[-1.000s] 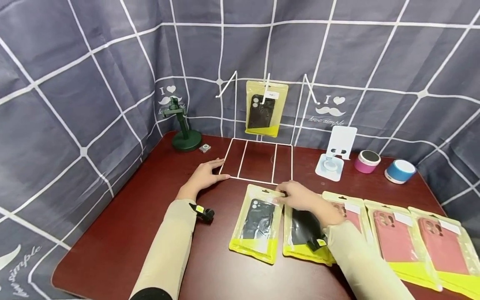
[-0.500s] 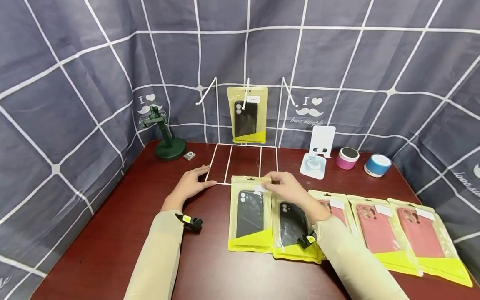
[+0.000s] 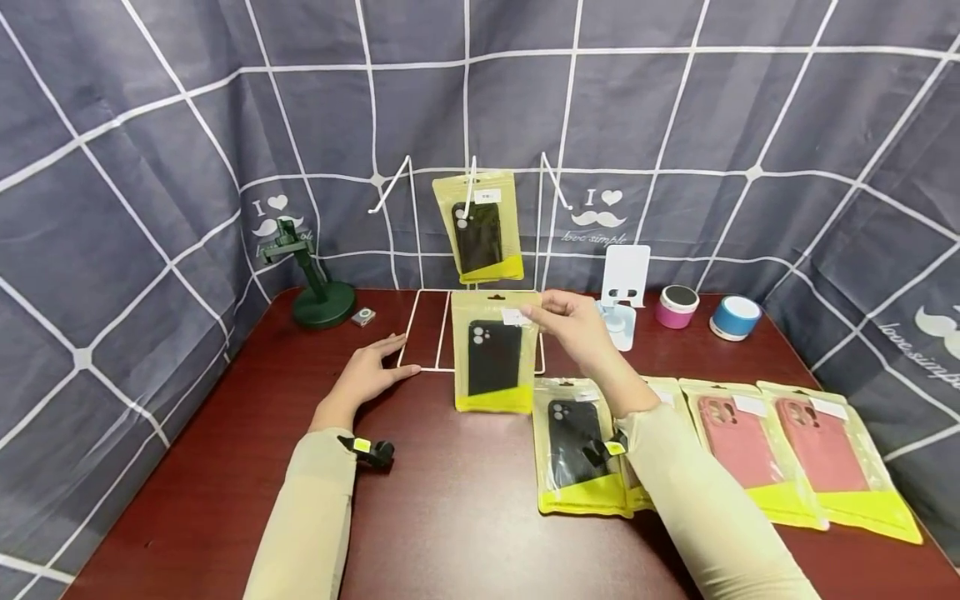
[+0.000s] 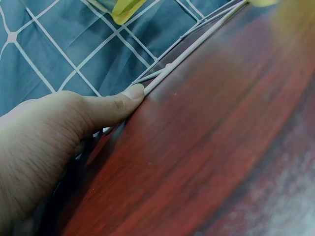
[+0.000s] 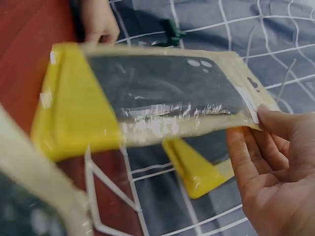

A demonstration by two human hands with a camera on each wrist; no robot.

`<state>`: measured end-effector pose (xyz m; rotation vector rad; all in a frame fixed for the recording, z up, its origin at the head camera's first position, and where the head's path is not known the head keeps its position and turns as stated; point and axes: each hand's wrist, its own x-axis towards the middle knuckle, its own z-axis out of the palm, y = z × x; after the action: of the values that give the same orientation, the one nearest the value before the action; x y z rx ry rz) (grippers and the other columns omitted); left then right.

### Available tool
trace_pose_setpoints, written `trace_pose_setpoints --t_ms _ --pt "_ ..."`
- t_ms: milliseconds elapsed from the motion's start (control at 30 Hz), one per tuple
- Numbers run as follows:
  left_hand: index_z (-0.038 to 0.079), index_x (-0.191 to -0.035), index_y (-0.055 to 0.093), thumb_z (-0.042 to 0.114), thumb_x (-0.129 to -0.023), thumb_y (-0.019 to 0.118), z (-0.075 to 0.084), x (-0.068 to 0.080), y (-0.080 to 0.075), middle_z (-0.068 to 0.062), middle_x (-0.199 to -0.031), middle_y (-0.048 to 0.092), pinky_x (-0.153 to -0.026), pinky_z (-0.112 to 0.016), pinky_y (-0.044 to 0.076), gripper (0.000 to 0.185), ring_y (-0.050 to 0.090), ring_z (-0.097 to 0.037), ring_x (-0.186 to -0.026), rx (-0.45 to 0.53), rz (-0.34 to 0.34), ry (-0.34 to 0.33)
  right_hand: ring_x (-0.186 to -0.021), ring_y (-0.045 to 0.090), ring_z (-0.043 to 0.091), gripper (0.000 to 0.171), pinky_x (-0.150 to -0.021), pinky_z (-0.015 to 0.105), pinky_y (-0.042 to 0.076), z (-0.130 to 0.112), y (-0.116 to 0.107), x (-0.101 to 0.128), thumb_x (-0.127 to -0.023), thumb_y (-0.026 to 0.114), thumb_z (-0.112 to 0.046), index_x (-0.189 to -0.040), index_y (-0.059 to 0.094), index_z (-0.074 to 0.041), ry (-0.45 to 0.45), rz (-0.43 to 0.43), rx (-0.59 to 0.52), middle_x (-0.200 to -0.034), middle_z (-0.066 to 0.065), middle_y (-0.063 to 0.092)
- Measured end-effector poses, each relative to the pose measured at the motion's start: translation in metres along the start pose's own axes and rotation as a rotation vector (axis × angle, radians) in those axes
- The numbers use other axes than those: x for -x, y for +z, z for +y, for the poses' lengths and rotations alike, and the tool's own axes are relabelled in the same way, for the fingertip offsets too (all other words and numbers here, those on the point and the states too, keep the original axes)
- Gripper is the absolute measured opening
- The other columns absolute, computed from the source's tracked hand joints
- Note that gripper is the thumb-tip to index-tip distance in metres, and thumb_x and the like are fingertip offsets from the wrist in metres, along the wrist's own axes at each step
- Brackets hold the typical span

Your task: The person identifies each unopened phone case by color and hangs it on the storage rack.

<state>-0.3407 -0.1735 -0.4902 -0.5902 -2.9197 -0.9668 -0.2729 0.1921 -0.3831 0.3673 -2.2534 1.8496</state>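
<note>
My right hand [image 3: 558,321] pinches the top right corner of a yellow bag with a black phone case [image 3: 493,354] [image 5: 162,93] and holds it upright above the table, in front of the white wire rack [image 3: 420,329]. A second bagged black case [image 3: 480,227] hangs on the rack's middle hook. My left hand [image 3: 371,375] lies flat on the table with straight fingers, its thumb [image 4: 118,101] touching the rack's base wire [image 4: 187,54]. Another bagged black case [image 3: 573,446] lies on the table under my right forearm.
Two bagged pink cases [image 3: 738,446] [image 3: 828,454] lie at the right. At the back stand a green holder [image 3: 315,287], a white phone stand [image 3: 624,287], a pink speaker [image 3: 677,306] and a blue speaker [image 3: 735,317]. A small silver item [image 3: 363,317] lies by the holder. Checked cloth walls the table.
My right hand has lifted the left black-case bag off the table and carried it up towards the rack. The left hand has stayed at the rack's base.
</note>
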Motion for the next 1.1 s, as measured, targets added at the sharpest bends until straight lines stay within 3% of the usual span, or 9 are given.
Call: trace_pose_setpoints --t_ms 167,267,567,833,1100 --pt "0.016 -0.150 0.051 0.059 -0.087 0.072 -0.001 0.004 -0.003 -0.008 -0.155 0.045 -0.116 -0.053 0.031 0.079 0.037 -0.028 -0.145 -0.014 -0.007 -0.006 -0.071 0.056 0.009 0.021 -0.066 0.024 0.048 -0.024 0.007 -0.014 -0.089 0.079 -0.025 -0.092 0.076 -0.004 -0.092 0.033 -0.007 -0.079 0.000 0.075" --pt "0.015 -0.149 0.051 0.058 -0.087 0.072 0.000 0.005 -0.005 -0.009 -0.155 0.045 -0.116 -0.053 0.031 0.079 0.037 -0.029 -0.145 -0.020 -0.004 -0.006 -0.069 0.051 0.009 0.022 -0.063 0.025 0.042 -0.040 0.011 -0.022 -0.088 0.080 -0.027 -0.091 0.076 -0.005 -0.123 0.046 0.007 -0.077 0.000 0.074" --pt "0.015 -0.149 0.053 0.057 -0.086 0.073 0.000 0.006 -0.005 -0.010 -0.154 0.046 -0.116 -0.052 0.031 0.078 0.038 -0.029 -0.145 -0.015 0.002 -0.009 -0.060 0.042 0.009 0.022 -0.055 0.026 0.035 -0.083 0.019 -0.039 -0.088 0.081 -0.025 -0.094 0.078 -0.004 -0.148 0.089 0.013 -0.078 0.002 0.075" --pt "0.017 -0.149 0.052 0.059 -0.086 0.072 0.002 0.001 -0.004 -0.007 -0.154 0.046 -0.116 -0.051 0.031 0.079 0.038 -0.027 -0.145 -0.002 -0.007 -0.012 -0.069 0.060 0.012 0.024 -0.062 0.026 0.047 -0.105 0.021 -0.055 -0.087 0.081 -0.031 -0.093 0.076 -0.008 -0.139 0.155 0.050 -0.080 0.000 0.076" --pt "0.017 -0.149 0.052 0.060 -0.085 0.073 0.003 0.001 -0.004 -0.006 -0.155 0.045 -0.117 -0.050 0.031 0.080 0.037 -0.026 -0.146 0.005 -0.013 -0.019 -0.082 0.068 0.013 0.029 -0.070 0.027 0.051 -0.104 0.023 -0.069 -0.089 0.079 -0.035 -0.099 0.078 -0.008 -0.099 0.149 0.126 -0.089 0.003 0.078"
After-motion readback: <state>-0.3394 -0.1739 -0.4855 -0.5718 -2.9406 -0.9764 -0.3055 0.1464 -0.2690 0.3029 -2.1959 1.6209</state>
